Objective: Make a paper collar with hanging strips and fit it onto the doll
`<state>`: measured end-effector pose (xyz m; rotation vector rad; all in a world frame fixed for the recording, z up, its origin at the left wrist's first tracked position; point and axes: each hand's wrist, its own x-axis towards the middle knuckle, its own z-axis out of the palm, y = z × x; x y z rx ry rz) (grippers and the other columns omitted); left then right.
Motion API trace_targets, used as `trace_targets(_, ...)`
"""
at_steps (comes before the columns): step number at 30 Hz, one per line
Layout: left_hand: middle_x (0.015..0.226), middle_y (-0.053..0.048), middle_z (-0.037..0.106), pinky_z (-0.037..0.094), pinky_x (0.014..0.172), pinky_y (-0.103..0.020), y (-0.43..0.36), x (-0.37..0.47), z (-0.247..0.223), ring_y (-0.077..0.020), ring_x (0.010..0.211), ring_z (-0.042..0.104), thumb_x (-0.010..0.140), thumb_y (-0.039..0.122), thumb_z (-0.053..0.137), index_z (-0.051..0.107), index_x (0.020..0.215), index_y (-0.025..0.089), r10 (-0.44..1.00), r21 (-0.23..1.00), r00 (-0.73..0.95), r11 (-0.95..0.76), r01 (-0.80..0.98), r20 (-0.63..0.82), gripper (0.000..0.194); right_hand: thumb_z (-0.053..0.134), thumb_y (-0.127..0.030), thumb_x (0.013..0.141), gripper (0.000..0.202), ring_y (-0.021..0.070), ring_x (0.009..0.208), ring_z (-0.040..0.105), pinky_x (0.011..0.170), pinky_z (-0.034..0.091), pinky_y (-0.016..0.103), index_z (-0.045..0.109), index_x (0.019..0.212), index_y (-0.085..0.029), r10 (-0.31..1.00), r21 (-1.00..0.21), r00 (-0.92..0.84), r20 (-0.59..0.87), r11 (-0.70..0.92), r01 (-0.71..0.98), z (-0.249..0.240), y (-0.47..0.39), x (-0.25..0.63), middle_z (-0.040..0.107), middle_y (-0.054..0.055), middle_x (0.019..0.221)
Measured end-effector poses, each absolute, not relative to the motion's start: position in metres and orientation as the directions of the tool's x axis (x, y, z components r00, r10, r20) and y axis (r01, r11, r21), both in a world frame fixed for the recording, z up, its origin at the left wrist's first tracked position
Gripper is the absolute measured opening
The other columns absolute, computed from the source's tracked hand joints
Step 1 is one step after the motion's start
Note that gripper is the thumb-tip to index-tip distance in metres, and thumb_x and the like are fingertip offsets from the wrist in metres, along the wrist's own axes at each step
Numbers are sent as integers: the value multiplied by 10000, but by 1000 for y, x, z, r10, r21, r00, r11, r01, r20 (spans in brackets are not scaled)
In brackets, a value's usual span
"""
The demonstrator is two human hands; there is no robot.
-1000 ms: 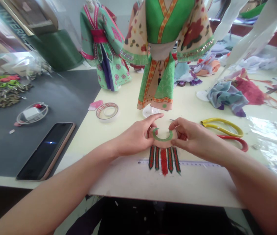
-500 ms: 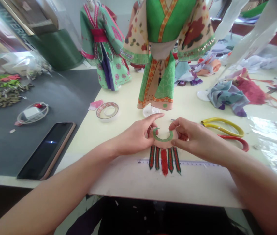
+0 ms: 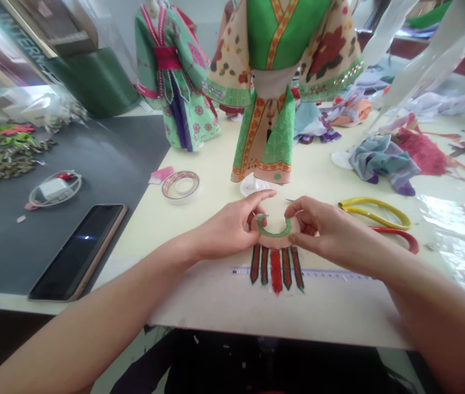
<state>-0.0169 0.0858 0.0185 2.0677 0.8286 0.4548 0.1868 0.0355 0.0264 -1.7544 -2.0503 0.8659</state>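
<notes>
Between my hands is a small curved doll collar, peach with a green inner edge and open at the far side. My left hand pinches its left end between thumb and fingers, the index finger stretched out above. My right hand grips the right end with thumb and fingertips. Below the collar hang several red and green patterned strips with pointed ends; whether they are joined to it is hidden under its edge. They lie across a white ruler on the table.
Two doll-sized robes, one green and floral and one teal and pink, stand behind. Scissors with yellow and red handles lie right of my hand. Left are a tape roll, a phone and a coiled cable. Fabric scraps lie right.
</notes>
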Motion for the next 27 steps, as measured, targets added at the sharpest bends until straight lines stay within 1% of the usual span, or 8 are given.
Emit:
trace_targets(11, 929, -24, 565, 458, 818, -301, 86, -17, 17, -149, 848, 549, 801, 113, 525, 350, 1401, 169, 690, 813, 724, -432, 391, 19, 627, 530, -277, 820, 145, 131, 593, 501, 540, 363, 250, 495, 952, -230, 963, -600, -206, -176, 61, 798, 29, 34, 185, 565, -35, 673)
trace_targets(18, 916, -19, 551, 459, 806, -296, 86, -16, 18, -147, 841, 542, 792, 94, 517, 354, 1394, 170, 709, 819, 706, -410, 402, 9, 629, 518, -291, 827, 154, 141, 591, 512, 537, 357, 255, 497, 966, -227, 971, -610, -190, -147, 62, 790, 27, 34, 185, 558, -34, 646)
trace_targets(23, 900, -17, 552, 462, 810, -295, 86, -16, 18, -145, 845, 546, 776, 81, 512, 365, 1383, 179, 722, 849, 692, -369, 379, 5, 633, 522, -299, 821, 178, 145, 589, 514, 544, 371, 263, 493, 982, -227, 966, -617, -196, -169, 51, 785, 26, 35, 185, 572, -27, 662)
trace_targets(27, 893, -14, 545, 460, 811, -292, 86, -15, 17, -141, 848, 544, 763, 58, 507, 364, 1386, 174, 726, 868, 687, -345, 357, 5, 649, 522, -301, 816, 189, 146, 590, 512, 527, 363, 258, 485, 989, -234, 967, -608, -199, -159, 63, 792, 22, 38, 187, 560, -33, 649)
